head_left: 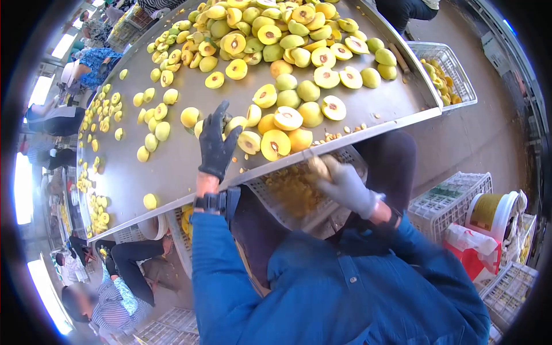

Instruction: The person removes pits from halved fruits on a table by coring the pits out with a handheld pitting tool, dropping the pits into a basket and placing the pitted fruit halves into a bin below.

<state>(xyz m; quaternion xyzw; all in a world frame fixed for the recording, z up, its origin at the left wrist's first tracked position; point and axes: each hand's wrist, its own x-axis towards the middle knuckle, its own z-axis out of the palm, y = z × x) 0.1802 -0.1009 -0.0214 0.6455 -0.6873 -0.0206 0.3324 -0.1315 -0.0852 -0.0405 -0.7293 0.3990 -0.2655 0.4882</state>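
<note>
On the metal table (172,129), my left hand (215,144), in a black glove, has its thumb and fingers around a yellow peach half (234,123). Cut peach halves (276,144) lie beside it, several showing brown pits. My right hand (348,188), in a grey glove, is closed just off the table's near edge. From its fingers sticks a small tool with a pale wooden handle (318,167); motion blurs its tip. Below this hand, between my knees, a plastic crate (330,215) holds yellowish pieces, also blurred.
A large heap of peach halves (253,40) covers the table's far side. Loose pits (330,137) lie along the raised metal rim. Crates (451,198), a white bucket (497,213) and a red container (474,253) stand at my right. Other people (118,302) sit at the left.
</note>
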